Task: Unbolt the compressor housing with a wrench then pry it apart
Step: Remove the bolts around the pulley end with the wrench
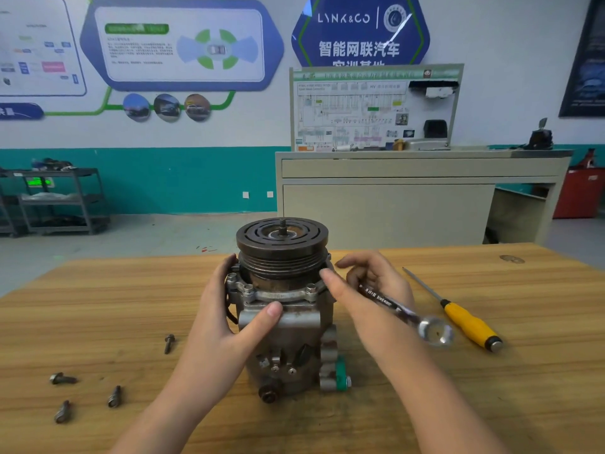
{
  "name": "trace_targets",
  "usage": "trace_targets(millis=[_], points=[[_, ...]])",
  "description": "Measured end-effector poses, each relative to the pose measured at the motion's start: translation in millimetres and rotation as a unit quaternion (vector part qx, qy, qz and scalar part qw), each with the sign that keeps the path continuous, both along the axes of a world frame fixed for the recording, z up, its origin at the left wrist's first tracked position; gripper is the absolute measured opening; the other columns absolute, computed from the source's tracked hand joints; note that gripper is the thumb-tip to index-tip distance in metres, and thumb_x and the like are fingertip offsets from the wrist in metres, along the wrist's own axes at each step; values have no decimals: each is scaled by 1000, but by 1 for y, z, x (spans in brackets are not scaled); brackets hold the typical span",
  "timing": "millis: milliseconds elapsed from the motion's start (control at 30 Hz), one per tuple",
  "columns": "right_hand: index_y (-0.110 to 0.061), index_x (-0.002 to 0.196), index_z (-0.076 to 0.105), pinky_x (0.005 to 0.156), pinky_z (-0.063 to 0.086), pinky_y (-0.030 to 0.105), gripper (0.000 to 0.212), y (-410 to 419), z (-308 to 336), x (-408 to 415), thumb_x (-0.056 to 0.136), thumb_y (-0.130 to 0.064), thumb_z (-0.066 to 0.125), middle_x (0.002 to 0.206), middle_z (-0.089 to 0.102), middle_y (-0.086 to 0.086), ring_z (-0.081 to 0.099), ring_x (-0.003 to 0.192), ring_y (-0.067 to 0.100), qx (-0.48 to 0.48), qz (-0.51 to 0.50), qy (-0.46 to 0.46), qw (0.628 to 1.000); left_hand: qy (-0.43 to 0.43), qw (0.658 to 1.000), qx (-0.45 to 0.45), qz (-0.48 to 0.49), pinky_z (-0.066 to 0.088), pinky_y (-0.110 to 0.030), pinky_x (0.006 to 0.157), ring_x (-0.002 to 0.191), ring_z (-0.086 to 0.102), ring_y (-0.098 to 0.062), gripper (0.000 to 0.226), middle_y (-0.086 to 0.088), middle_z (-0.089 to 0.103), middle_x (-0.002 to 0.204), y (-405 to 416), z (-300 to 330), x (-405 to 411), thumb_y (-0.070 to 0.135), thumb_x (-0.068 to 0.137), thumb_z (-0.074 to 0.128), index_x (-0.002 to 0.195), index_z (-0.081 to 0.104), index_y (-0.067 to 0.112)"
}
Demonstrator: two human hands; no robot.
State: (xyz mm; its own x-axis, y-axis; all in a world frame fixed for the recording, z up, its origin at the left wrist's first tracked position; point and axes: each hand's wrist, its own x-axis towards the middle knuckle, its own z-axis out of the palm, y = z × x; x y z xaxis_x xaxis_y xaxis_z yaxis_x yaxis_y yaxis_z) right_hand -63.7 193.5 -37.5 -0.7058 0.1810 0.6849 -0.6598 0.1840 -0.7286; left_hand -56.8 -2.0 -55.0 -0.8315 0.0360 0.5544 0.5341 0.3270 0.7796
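Four loose bolts [62, 378] lie on the bench [491, 404] left of the upright compressor [284, 316]; the left hand [226, 319] grips its housing, the right hand [370, 296] grasps a ratchet wrench [402, 314], beside a yellow-handled screwdriver [458, 314].

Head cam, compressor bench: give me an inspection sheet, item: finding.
Surface: wooden bench, bare grain, stain at far right.
Job's things: compressor upright, pulley on top; flange bolts still seated; ratchet wrench; yellow-handled screwdriver lying right of it.
Clutter: four loose bolts on the bench at left.
Hands: left hand steadies the housing; right hand holds the wrench, fingers by the pulley.
Cables: black wire on the compressor's left side.
Surroundings: training board, metal shelf, red cabinet.
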Motion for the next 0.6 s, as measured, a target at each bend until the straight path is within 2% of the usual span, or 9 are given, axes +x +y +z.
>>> trace_targets(millis=[67, 133, 200, 300, 367, 467, 533, 600], points=[[-32, 80, 69, 55, 45, 9, 5, 1, -1, -1, 78, -29, 66, 68, 65, -10, 61, 62, 1, 18, -4, -1, 1000, -2, 1000, 0, 1, 36, -14, 96, 123, 42, 10, 92, 25, 42, 138, 0, 0, 0, 74, 61, 59, 141, 23, 46], [-34, 86, 69, 59, 46, 9, 11, 1, -1, 0, 82, -28, 61, 74, 67, -14, 63, 69, -1, 25, -4, 17, 1000, -1, 1000, -3, 0, 35, -10, 94, 123, 40, 12, 88, 28, 41, 137, 0, 1, 0, 72, 63, 61, 139, 23, 50], [-36, 90, 65, 55, 43, 11, 11, 0, 0, 1, 79, -32, 66, 65, 59, -13, 56, 60, 0, 13, 3, 17, 1000, 1, 1000, -3, 1, 35, -3, 88, 120, 40, 16, 83, 31, 41, 135, 1, 1, 1, 69, 65, 63, 136, 23, 51], [-30, 82, 65, 53, 42, 12, 11, 0, 0, 0, 80, -19, 64, 63, 58, -11, 54, 58, 1, 24, 9, 21, 999, 3, 1000, -2, 3, 34, 2, 85, 118, 39, 20, 81, 35, 39, 132, 1, 2, 1, 65, 66, 61, 135, 23, 51], [-29, 83, 67, 55, 43, 10, 14, 0, 1, 1, 83, -18, 59, 66, 61, -13, 57, 61, 1, 33, 7, 33, 999, 3, 1000, -4, 4, 34, 0, 85, 118, 38, 21, 80, 37, 38, 131, 1, 2, 1, 65, 66, 61, 135, 22, 52], [-30, 84, 67, 52, 40, 11, 5, 0, 1, 2, 79, -31, 66, 60, 55, -12, 52, 56, 0, 26, 12, 18, 999, 4, 1000, -4, 5, 34, -4, 87, 118, 37, 21, 80, 38, 38, 130, 1, 2, 1, 65, 66, 61, 134, 22, 53], [-32, 85, 67, 53, 40, 9, 10, 0, 0, 2, 80, -24, 63, 60, 56, -13, 54, 57, 1, 28, 7, 13, 1000, 4, 1000, -5, 7, 34, -5, 87, 118, 37, 22, 80, 40, 37, 129, 1, 2, 1, 67, 65, 61, 134, 22, 54], [-33, 94, 63, 56, 41, 8, 16, -1, 0, 3, 84, -21, 59, 62, 56, -14, 55, 59, 0, 30, -1, 28, 999, 3, 1000, -5, 6, 34, -6, 88, 118, 36, 22, 80, 39, 37, 130, 1, 2, 2, 67, 65, 61, 134, 22, 55]])
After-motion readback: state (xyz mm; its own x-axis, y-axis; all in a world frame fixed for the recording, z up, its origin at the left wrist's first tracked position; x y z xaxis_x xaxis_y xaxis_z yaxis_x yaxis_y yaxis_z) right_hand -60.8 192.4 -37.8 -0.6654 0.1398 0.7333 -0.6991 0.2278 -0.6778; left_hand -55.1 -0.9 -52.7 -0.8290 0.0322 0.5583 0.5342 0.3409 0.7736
